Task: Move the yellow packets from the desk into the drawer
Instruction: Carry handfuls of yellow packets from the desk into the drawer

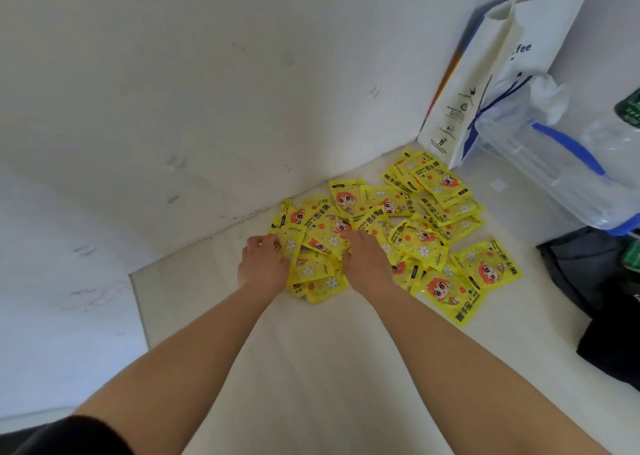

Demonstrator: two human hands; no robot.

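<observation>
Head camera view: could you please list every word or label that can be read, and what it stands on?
"fee": on the white paper carrier bag, with the start of the word hidden.
"暖手宝": black characters on the yellow plastic packets.
Too small to read: the fine print on the packets and on the bag's side.
Too blurred to read: the green label at the right edge.

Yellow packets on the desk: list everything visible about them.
The yellow packets are flat, glossy, foil-like sachets printed with a red-haired cartoon figure, white flowers and black lettering. Many lie loose and overlapping in a scattered heap on the white desk, near the wall. The left hand touches the heap's left edge, though its grip is unclear. The right hand lies flat on the middle.
</observation>
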